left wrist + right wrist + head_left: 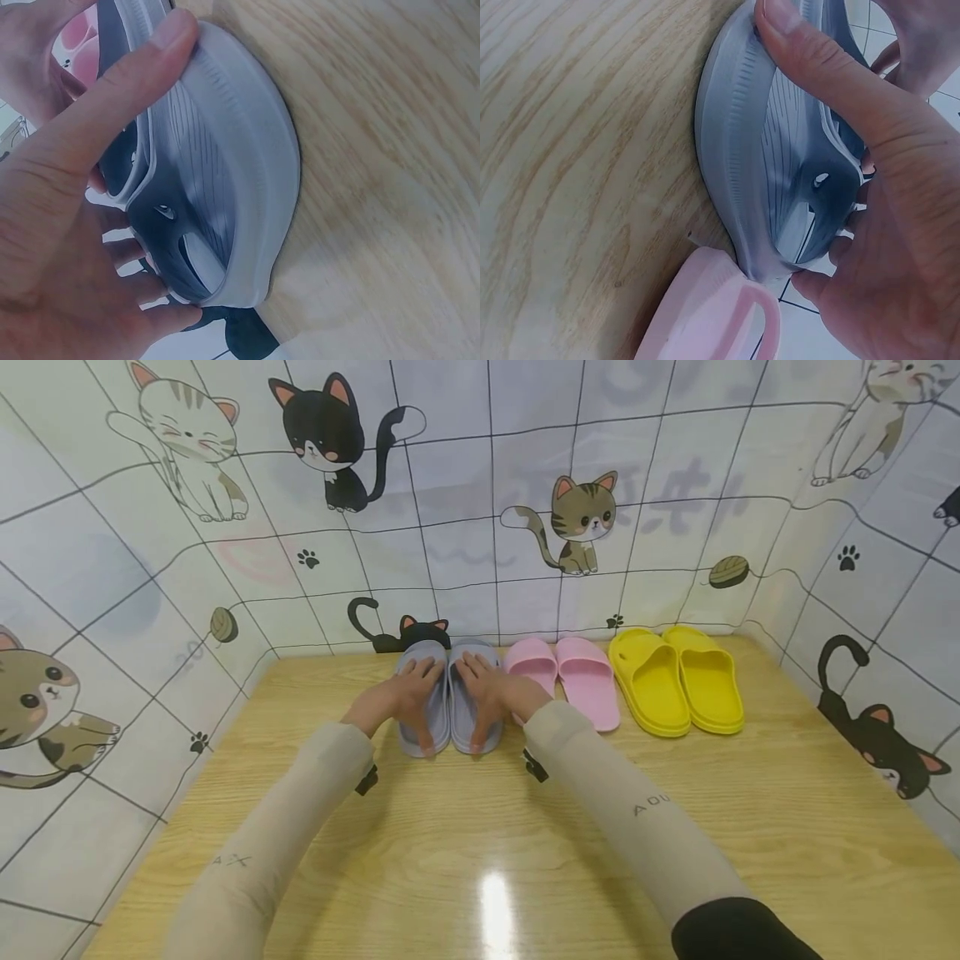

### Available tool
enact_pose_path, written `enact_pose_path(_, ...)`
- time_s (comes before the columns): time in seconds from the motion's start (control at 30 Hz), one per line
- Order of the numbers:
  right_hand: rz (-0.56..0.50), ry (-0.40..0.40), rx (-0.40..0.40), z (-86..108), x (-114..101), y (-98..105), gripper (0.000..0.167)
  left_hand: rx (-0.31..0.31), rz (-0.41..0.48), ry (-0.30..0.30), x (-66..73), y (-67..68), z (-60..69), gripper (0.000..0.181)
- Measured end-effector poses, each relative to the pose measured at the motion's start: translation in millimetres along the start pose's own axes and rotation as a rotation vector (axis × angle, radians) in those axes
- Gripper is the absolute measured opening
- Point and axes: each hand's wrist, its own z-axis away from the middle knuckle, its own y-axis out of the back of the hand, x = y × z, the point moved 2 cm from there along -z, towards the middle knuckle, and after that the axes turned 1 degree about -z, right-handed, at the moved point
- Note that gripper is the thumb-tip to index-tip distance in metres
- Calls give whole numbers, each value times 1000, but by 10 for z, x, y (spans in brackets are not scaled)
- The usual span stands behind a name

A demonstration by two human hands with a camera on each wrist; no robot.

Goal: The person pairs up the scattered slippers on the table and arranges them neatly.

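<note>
A pair of grey slippers (450, 722) sits side by side at the back of the wooden surface, toes toward the wall. My left hand (411, 697) holds the left one, its thumb at the heel rim (247, 97) and its fingers over the front strap. On the right one, my right hand (489, 693) has its thumb at the heel rim (739, 82) and its fingers on the strap (836, 202). Both slippers touch along their inner sides. Parts of the straps are hidden under the hands.
Just right of the grey pair are pink slippers (588, 689), partly behind the right hand. Yellow slippers (712, 689) stand farther right in the same row. A cat-patterned wall (465, 560) rises behind the wooden surface (420, 868).
</note>
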Motion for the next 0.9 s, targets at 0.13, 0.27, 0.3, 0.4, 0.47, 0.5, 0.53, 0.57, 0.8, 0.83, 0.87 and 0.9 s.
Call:
enact_pose_path(0.13,11,-2,13,18,-4,-3,153,-2,4,-1,5,-1,-2,157)
enact_pose_path(0.27,10,-3,36,47,-29,-14,152,-12,20,15,8,-18,-4,158)
enact_pose_path(0.3,10,-7,42,55,-36,-18,151,-14,22,19,8,-25,-7,158)
enact_pose_path(0.4,11,-18,67,83,-56,-32,149,-17,35,32,9,-35,-22,159)
enact_pose_path(0.47,13,-17,85,111,-72,-48,146,-22,34,42,17,-36,-23,159)
enact_pose_path(0.5,11,-12,94,124,-82,-55,145,-27,27,48,21,-34,-24,159)
enact_pose_path(0.53,3,-5,102,138,-90,-61,143,-30,20,56,27,-30,-20,160)
enact_pose_path(0.57,-9,1,108,151,-95,-66,142,-35,15,64,31,-25,-19,160)
enact_pose_path(0.8,-79,31,114,193,-30,-113,138,-73,-2,92,83,11,14,160)
enact_pose_path(0.83,-85,34,110,191,-18,-117,138,-74,-2,91,86,13,13,160)
enact_pose_path(0.87,-94,36,108,191,-7,-119,137,-74,-1,89,87,14,11,160)
enact_pose_path(0.9,-104,35,107,190,1,-120,137,-71,1,83,85,15,4,160)
